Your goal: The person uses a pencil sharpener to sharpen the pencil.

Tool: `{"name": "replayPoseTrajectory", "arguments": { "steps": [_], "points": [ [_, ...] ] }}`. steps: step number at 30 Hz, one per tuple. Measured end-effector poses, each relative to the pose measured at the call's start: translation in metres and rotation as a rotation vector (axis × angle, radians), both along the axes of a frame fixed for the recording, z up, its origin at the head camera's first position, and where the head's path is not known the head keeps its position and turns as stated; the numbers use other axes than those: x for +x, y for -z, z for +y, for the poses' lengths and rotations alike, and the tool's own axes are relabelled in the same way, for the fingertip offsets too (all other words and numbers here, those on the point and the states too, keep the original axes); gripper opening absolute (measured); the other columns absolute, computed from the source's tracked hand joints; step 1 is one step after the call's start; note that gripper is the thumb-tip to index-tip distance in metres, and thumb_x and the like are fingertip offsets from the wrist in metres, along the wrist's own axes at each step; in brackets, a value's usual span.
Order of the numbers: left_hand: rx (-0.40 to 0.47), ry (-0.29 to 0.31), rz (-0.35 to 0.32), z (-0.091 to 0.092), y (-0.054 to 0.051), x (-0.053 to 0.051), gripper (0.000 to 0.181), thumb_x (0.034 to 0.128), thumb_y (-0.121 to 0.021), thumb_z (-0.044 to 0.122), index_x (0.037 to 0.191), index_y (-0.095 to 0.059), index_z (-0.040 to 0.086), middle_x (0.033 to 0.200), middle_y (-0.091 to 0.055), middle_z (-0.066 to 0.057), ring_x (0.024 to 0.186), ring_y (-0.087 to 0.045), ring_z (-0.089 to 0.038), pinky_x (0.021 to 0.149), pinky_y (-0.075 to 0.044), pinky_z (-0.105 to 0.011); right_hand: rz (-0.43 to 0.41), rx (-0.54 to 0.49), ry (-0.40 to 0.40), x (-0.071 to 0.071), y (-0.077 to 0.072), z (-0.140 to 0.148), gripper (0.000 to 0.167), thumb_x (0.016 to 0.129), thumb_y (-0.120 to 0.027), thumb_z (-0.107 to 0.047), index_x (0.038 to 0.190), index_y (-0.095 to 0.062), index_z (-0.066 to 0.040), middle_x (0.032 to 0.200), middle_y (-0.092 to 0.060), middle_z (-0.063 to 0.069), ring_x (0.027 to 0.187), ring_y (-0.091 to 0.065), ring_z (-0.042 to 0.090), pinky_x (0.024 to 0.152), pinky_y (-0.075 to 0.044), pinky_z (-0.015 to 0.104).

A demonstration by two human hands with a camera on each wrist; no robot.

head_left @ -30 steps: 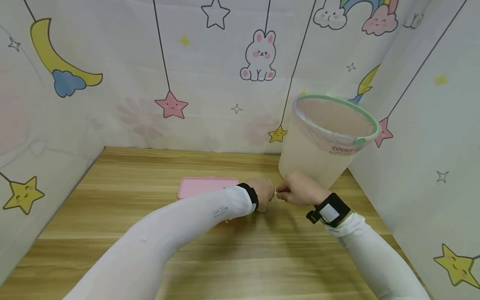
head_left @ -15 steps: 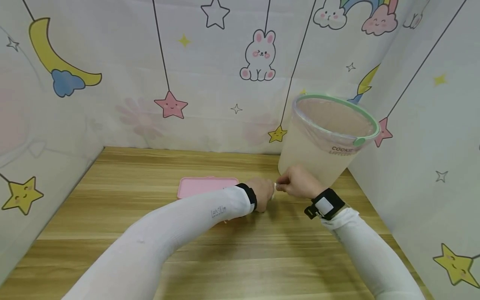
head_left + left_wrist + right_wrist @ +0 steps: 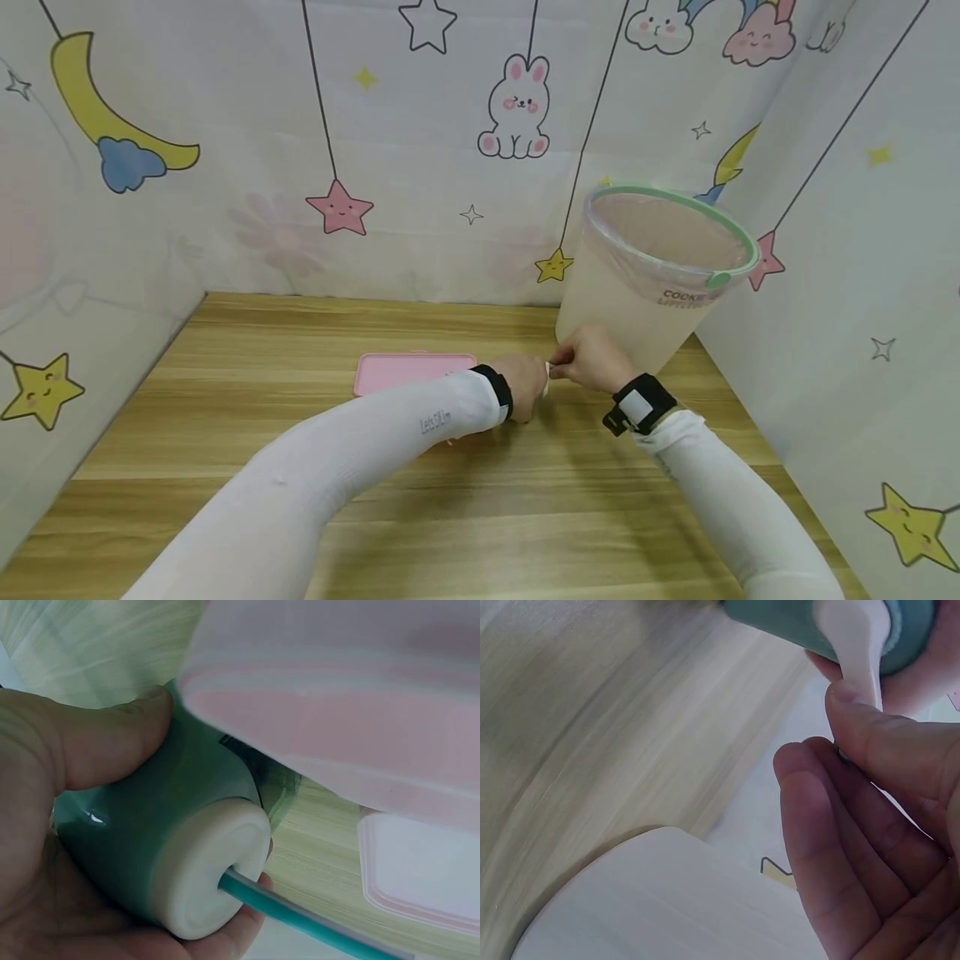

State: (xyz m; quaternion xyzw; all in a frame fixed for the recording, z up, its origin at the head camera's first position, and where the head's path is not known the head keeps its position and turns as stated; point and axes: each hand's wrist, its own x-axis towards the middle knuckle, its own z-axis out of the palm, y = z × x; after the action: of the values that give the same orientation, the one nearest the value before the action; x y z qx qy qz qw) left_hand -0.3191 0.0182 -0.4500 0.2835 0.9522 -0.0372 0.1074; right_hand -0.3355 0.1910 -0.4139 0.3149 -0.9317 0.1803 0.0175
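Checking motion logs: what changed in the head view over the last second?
The right hand, pinching the slim white plastic crank handle, shifted slightly up and left in the head view. No visible grab or release. The left hand, pink rectangular plastic case and tall cream plastic bin stayed put.

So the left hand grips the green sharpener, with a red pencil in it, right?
Not red: the pencil is teal, as the left wrist view shows. The left hand does grip the green sharpener, with the pencil in it.
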Motion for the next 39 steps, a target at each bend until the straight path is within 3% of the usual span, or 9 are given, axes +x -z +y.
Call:
{"name": "replayPoseTrajectory", "arguments": {
  "steps": [5,7,9,17,21,22,26,29,39],
  "points": [
    [0.010,0.020,0.026,0.003,0.062,-0.046,0.058,0.0882,-0.089,0.041,0.132,-0.060,0.017,0.116,-0.065,0.005,0.093,-0.064,-0.013,0.083,-0.058,-0.033,-0.006,0.042,-0.005,-0.006,0.011,-0.002,0.008,0.089,-0.095,-0.011,0.082,-0.090,-0.012,0.078,-0.084,-0.001,0.070,-0.068,0.007,0.067,-0.059,0.029],
    [-0.007,0.000,0.014,0.002,0.047,-0.033,0.056,0.0902,-0.088,0.038,0.134,-0.061,0.015,0.118,-0.066,0.003,0.096,-0.065,-0.014,0.084,-0.059,-0.032,0.004,0.050,-0.015,-0.007,0.016,-0.003,0.009,0.087,-0.096,-0.011,0.081,-0.090,-0.013,0.077,-0.083,-0.001,0.069,-0.068,0.007,0.067,-0.060,0.029],
    [0.034,0.005,0.020,0.000,0.059,-0.040,0.057,0.0895,-0.088,0.042,0.133,-0.061,0.016,0.115,-0.066,0.004,0.092,-0.062,-0.013,0.080,-0.056,-0.030,0.022,0.070,-0.032,-0.008,0.021,-0.004,0.009,0.086,-0.096,-0.010,0.080,-0.090,-0.014,0.076,-0.083,-0.003,0.068,-0.067,0.006,0.066,-0.059,0.029],
    [0.009,-0.036,-0.041,-0.006,-0.027,0.024,0.045,0.0973,-0.084,0.028,0.130,-0.062,0.008,0.118,-0.069,-0.003,0.093,-0.062,-0.017,0.081,-0.055,-0.029,0.040,0.092,-0.081,-0.008,0.036,-0.005,0.013,0.078,-0.094,-0.003,0.077,-0.089,-0.014,0.074,-0.081,-0.005,0.066,-0.058,0.001,0.064,-0.055,0.025],
    [0.016,-0.055,-0.014,-0.008,-0.031,0.033,0.047,0.0967,-0.084,0.028,0.131,-0.061,0.006,0.118,-0.069,-0.004,0.093,-0.062,-0.018,0.081,-0.056,-0.030,0.075,0.015,-0.148,-0.017,0.057,0.003,0.023,0.073,-0.089,0.000,0.063,-0.080,-0.018,0.061,-0.066,-0.015,0.059,-0.047,0.000,0.054,-0.044,0.022],
    [0.033,-0.047,0.004,-0.006,-0.013,0.019,0.049,0.0949,-0.086,0.031,0.129,-0.061,0.007,0.115,-0.068,-0.003,0.091,-0.061,-0.017,0.079,-0.055,-0.030,0.082,-0.005,-0.162,-0.020,0.065,0.006,0.026,0.072,-0.088,0.001,0.060,-0.077,-0.020,0.059,-0.060,-0.017,0.057,-0.044,0.000,0.052,-0.041,0.022],
    [0.014,-0.035,-0.019,-0.004,-0.006,0.010,0.044,0.0944,-0.084,0.028,0.126,-0.060,0.008,0.115,-0.067,-0.002,0.090,-0.062,-0.016,0.076,-0.056,-0.028,0.098,-0.026,-0.159,-0.032,0.092,0.017,0.037,0.074,-0.089,-0.004,0.054,-0.070,-0.029,0.058,-0.049,-0.025,0.055,-0.040,-0.004,0.051,-0.036,0.018],
    [-0.006,-0.040,-0.063,-0.003,-0.023,0.018,0.038,0.0966,-0.081,0.022,0.127,-0.061,0.008,0.119,-0.067,-0.003,0.092,-0.064,-0.017,0.076,-0.055,-0.026,0.132,0.004,-0.151,-0.039,0.108,0.024,0.040,0.076,-0.088,-0.006,0.054,-0.067,-0.032,0.059,-0.047,-0.025,0.055,-0.039,-0.003,0.050,-0.036,0.018],
    [0.016,-0.023,-0.015,-0.004,-0.030,0.027,0.035,0.0940,-0.085,0.021,0.119,-0.064,0.009,0.113,-0.063,-0.002,0.086,-0.056,-0.017,0.071,-0.050,-0.029,0.137,0.081,-0.145,0.003,0.084,0.014,0.038,0.088,-0.075,-0.003,0.059,-0.060,-0.022,0.062,-0.046,-0.013,0.058,-0.039,0.005,0.049,-0.039,0.034]
  ]
}}
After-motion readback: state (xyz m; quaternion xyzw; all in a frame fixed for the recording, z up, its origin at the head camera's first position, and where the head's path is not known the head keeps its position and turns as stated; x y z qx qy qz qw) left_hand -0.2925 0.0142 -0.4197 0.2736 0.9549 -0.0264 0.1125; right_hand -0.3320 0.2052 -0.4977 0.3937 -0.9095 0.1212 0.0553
